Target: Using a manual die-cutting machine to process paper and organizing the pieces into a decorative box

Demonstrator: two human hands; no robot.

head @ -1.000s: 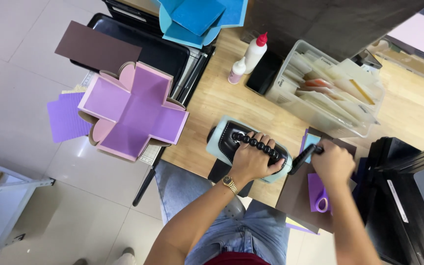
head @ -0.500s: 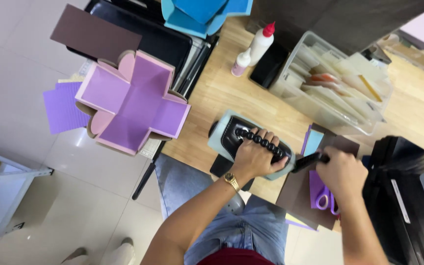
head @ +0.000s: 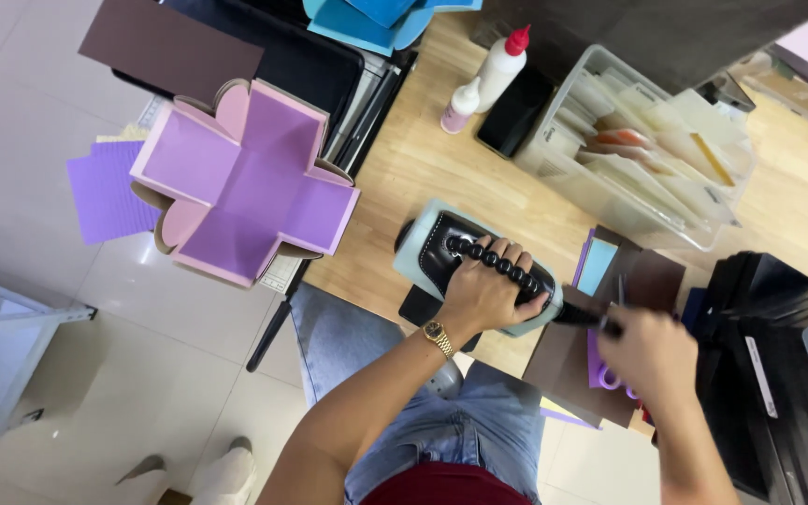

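My left hand (head: pixel 490 292) was clamped around the ribbed black handle of a pale-green and black handheld press tool (head: pixel 460 260), sitting on the light wooden tabletop (head: pixel 404 178) at centre frame, gold wristwatch (head: pixel 438 335) on that wrist. My right hand (head: pixel 655 355), blurred at centre right, was closed in a fist just beside the tool's right end, over a dark brown card sheet (head: pixel 563 360); a thin dark piece poked out of the fist but I couldn't tell what it was. Purple-handled scissors (head: pixel 602 371) lay on that sheet, partly under the hand, with a light blue card (head: pixel 598 266) above them. Left of the tool: an unfolded cross-shaped purple and pink paper box (head: pixel 245 182), resting on a black tray (head: pixel 310 61). Top centre: white glue bottle with red cap (head: pixel 502 64), smaller bottle (head: pixel 460 105) beside it. Upper right: clear plastic bin of paper supplies (head: pixel 647 150). Blue paper shapes (head: pixel 376 17) at top edge.
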